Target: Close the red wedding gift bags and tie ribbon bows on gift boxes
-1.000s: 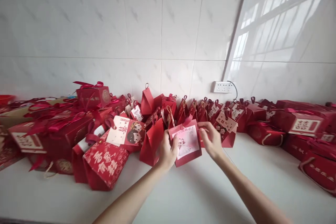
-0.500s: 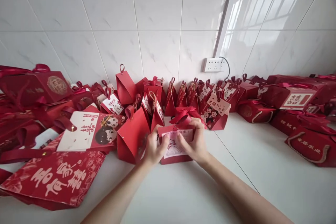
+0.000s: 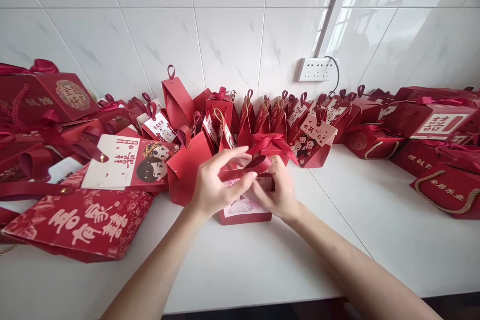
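Note:
A small red gift box (image 3: 245,207) with a pink bride-and-groom picture on its front stands on the white counter (image 3: 262,265) in the middle of the view. A red ribbon (image 3: 272,145) rises from its top. My left hand (image 3: 213,185) pinches a loop of that ribbon between thumb and fingers. My right hand (image 3: 277,190) is closed on the ribbon at the box's top edge, partly behind the left fingers.
Several red gift boxes and bags line the tiled wall behind, among them a flat red bag (image 3: 82,225) at the left and rope-handled boxes (image 3: 446,190) at the right. A white power strip (image 3: 317,70) hangs on the wall.
The box was set down from a raised, tilted hold onto the counter. Both hands moved from its sides and front up to the ribbon at its top. The camera tilted down.

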Motion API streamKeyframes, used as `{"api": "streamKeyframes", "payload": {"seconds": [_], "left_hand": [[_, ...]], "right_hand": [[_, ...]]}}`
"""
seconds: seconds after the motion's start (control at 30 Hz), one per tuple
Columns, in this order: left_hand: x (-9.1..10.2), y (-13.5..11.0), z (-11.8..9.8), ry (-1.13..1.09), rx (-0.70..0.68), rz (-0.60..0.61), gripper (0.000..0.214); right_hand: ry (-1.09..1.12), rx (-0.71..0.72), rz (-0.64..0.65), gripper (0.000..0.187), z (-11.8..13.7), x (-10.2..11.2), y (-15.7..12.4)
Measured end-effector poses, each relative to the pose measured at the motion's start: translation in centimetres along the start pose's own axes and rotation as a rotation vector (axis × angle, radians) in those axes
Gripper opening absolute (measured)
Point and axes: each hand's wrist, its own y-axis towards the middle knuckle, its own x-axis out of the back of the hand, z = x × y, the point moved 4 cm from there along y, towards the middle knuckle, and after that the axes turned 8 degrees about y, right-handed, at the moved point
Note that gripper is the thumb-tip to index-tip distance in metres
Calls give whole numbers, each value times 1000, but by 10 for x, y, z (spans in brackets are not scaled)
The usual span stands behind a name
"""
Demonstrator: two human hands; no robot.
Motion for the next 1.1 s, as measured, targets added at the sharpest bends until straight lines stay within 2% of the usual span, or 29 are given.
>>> {"api": "streamKeyframes", "payload": {"seconds": [0.07, 0.17, 0.3, 0.43, 0.57, 0.8, 0.9, 1.0, 1.1], "left_hand": [[-3, -1, 1, 14, 33, -5, 25], [-6, -5, 3, 42, 109, -65, 8], [-8, -8, 2, 16, 115, -92, 7], [-8, -7, 3, -11, 138, -88, 22], [-8, -7, 6, 45, 214, -111, 15], [-7, -11, 4, 67, 105, -240, 13], [-7, -9, 2, 93, 51, -158, 3], [-7, -6, 1, 74, 51, -16, 13], [-5, -6, 0, 18, 61, 10, 17]], "right_hand": [[-6, 4, -3, 17, 1, 0, 0], [39, -47, -34, 18, 0, -1, 0], [83, -95, -61, 18, -2, -2, -2], [98, -78, -50, 18, 0, -2, -2], [132, -119, -55, 18, 1, -2, -1], [157, -123, -45, 18, -1, -2, -2], [162, -133, -56, 18, -1, -1, -2], [152, -134, -60, 18, -1, -1, -2], [129, -102, -46, 19, 0, -1, -2]]}}
